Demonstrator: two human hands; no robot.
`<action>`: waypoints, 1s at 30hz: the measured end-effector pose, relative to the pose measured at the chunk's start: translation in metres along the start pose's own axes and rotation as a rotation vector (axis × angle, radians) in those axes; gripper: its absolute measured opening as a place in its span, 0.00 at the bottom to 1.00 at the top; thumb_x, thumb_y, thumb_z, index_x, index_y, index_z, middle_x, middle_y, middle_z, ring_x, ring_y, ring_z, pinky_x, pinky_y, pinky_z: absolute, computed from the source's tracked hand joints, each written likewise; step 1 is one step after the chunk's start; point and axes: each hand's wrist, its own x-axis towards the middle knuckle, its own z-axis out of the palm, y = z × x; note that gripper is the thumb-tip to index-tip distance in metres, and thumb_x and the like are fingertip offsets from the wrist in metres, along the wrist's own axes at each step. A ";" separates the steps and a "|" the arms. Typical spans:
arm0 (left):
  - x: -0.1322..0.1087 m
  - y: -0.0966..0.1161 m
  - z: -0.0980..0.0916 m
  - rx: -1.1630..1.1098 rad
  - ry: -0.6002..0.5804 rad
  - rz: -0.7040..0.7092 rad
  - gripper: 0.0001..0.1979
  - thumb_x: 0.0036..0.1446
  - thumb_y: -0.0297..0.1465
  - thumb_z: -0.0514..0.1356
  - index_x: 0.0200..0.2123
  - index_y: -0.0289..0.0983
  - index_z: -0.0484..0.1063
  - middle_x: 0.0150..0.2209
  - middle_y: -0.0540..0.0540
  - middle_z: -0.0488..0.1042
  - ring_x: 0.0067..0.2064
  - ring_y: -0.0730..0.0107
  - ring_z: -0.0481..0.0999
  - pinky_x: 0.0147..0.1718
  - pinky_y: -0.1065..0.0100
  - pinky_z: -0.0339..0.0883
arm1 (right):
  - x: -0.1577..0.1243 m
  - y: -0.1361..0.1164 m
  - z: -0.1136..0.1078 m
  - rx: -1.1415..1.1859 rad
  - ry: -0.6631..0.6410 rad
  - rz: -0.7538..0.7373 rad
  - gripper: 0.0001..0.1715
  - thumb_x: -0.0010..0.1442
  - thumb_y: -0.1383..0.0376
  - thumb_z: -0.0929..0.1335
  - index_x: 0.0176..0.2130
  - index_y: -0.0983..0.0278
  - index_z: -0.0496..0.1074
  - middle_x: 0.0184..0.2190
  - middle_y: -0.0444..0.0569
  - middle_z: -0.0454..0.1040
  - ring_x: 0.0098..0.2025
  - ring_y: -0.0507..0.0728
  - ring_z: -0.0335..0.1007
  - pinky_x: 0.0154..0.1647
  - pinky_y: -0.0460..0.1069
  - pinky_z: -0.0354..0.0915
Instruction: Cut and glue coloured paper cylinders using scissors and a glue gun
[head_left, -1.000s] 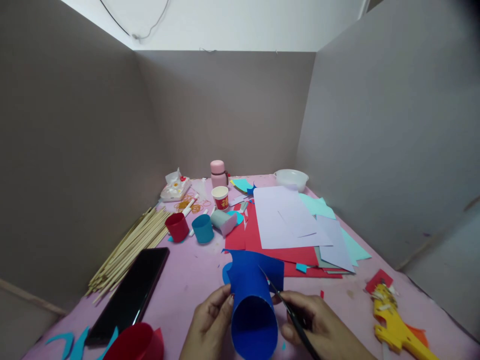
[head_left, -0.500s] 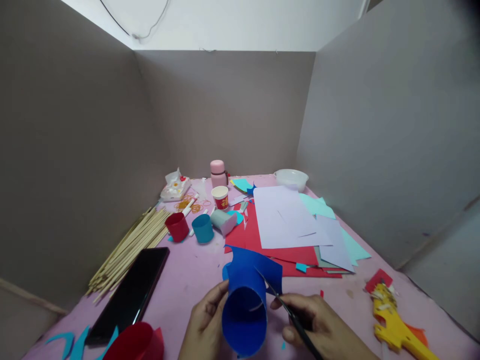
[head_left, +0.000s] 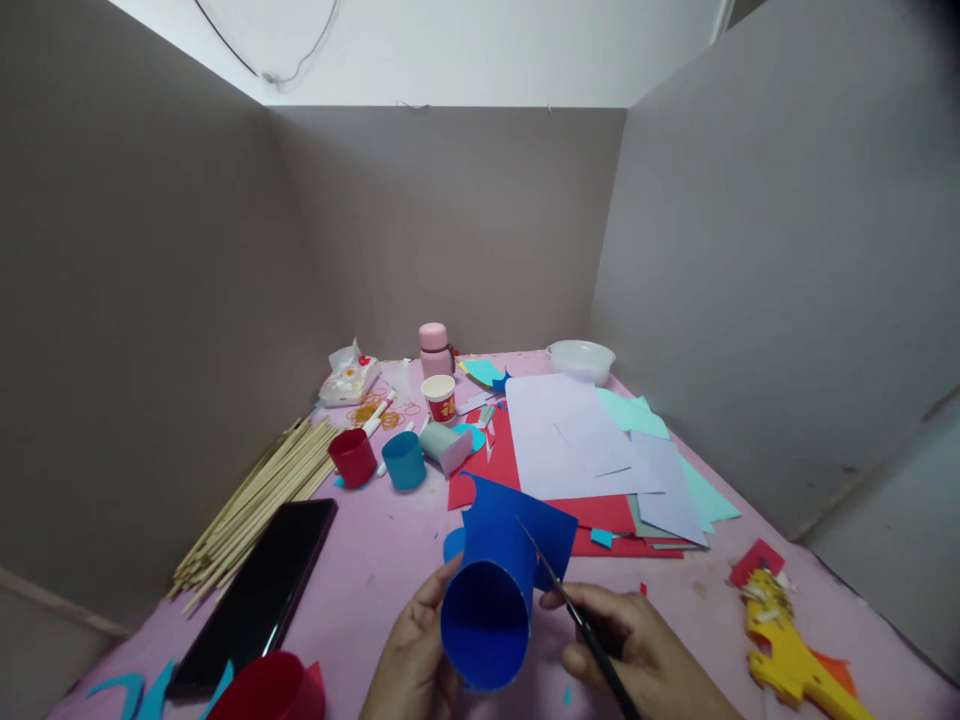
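Note:
A rolled tube of blue paper (head_left: 485, 620) points its open end towards me, and a flat blue flap (head_left: 559, 525) spreads from its far side. My left hand (head_left: 420, 640) grips the tube's left side between fingers and thumb. Held in my right hand (head_left: 619, 630) is a slim black tool (head_left: 604, 655) with a narrow, pointed tip. That tip lies over the flap just right of the tube; whether it cuts the paper I cannot tell. A small blue paper piece (head_left: 454, 543) shows left of the tube.
A black phone (head_left: 259, 595) and wooden sticks (head_left: 255, 510) lie left. Red (head_left: 351, 458) and teal (head_left: 403, 462) paper rings stand beyond, near a paper cup (head_left: 439, 398). White sheets (head_left: 566, 435) cover red paper behind the tube. At right lies a yellow glue gun (head_left: 795, 660).
The blue tube has tilted and shifted slightly up and left, and its flap has swung a little right. The black tool has stayed nearly in place beside it.

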 end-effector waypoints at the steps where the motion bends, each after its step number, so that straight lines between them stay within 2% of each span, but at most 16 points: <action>1: -0.001 0.000 0.002 -0.020 -0.020 -0.018 0.21 0.37 0.41 0.71 0.36 0.38 0.80 0.30 0.43 0.81 0.31 0.58 0.77 0.33 0.62 0.69 | 0.000 0.000 0.000 0.012 0.000 -0.004 0.30 0.52 0.46 0.67 0.43 0.68 0.74 0.19 0.38 0.52 0.23 0.51 0.47 0.23 0.46 0.47; 3: -0.002 0.000 0.004 -0.048 -0.033 -0.016 0.17 0.38 0.39 0.70 0.33 0.38 0.81 0.27 0.43 0.81 0.30 0.59 0.77 0.32 0.63 0.68 | 0.000 0.000 0.000 0.035 -0.014 0.007 0.31 0.52 0.47 0.68 0.45 0.68 0.73 0.20 0.38 0.54 0.23 0.51 0.48 0.23 0.46 0.48; 5: -0.003 0.003 0.003 -0.047 0.012 0.021 0.14 0.38 0.37 0.71 0.31 0.39 0.81 0.26 0.46 0.81 0.28 0.63 0.76 0.31 0.66 0.68 | 0.000 -0.001 0.001 0.044 -0.034 0.043 0.30 0.52 0.48 0.68 0.47 0.67 0.72 0.20 0.39 0.55 0.24 0.52 0.51 0.24 0.46 0.51; 9: -0.006 0.009 0.001 -0.041 0.040 0.037 0.18 0.32 0.38 0.74 0.30 0.38 0.80 0.23 0.50 0.80 0.23 0.69 0.73 0.25 0.71 0.65 | 0.000 -0.001 0.003 0.051 -0.011 0.047 0.30 0.52 0.49 0.69 0.48 0.65 0.73 0.21 0.40 0.59 0.25 0.52 0.55 0.27 0.47 0.57; 14: -0.015 0.012 0.009 0.032 -0.031 0.076 0.14 0.44 0.37 0.69 0.36 0.39 0.80 0.25 0.49 0.81 0.21 0.75 0.71 0.24 0.73 0.63 | 0.000 0.002 0.005 0.100 0.032 0.012 0.31 0.50 0.48 0.71 0.48 0.64 0.73 0.19 0.42 0.66 0.23 0.54 0.61 0.29 0.49 0.63; 17: -0.014 0.012 0.010 0.046 -0.037 0.100 0.14 0.43 0.37 0.70 0.36 0.40 0.80 0.24 0.50 0.80 0.23 0.74 0.73 0.24 0.75 0.64 | -0.001 0.000 0.004 0.081 0.024 0.022 0.31 0.50 0.48 0.70 0.47 0.64 0.74 0.20 0.43 0.68 0.24 0.55 0.63 0.31 0.50 0.64; 23: -0.009 0.012 0.000 0.020 -0.054 0.047 0.16 0.43 0.38 0.70 0.37 0.41 0.80 0.22 0.51 0.80 0.23 0.75 0.73 0.24 0.76 0.64 | 0.001 -0.003 -0.001 -0.001 0.010 -0.031 0.32 0.52 0.45 0.67 0.46 0.66 0.74 0.23 0.45 0.69 0.28 0.56 0.63 0.34 0.49 0.63; 27: -0.007 0.011 -0.006 -0.028 -0.062 0.055 0.18 0.33 0.37 0.74 0.32 0.41 0.80 0.25 0.50 0.81 0.27 0.70 0.76 0.28 0.73 0.67 | 0.001 0.001 -0.001 -0.039 -0.008 -0.022 0.32 0.52 0.45 0.67 0.44 0.66 0.74 0.21 0.43 0.65 0.26 0.54 0.59 0.27 0.46 0.59; 30: -0.004 0.010 -0.002 -0.063 -0.056 0.036 0.20 0.33 0.40 0.73 0.34 0.42 0.80 0.25 0.51 0.81 0.24 0.72 0.74 0.27 0.73 0.67 | 0.000 0.005 0.000 -0.045 -0.014 -0.004 0.31 0.53 0.45 0.67 0.44 0.66 0.74 0.19 0.41 0.62 0.23 0.53 0.56 0.23 0.45 0.55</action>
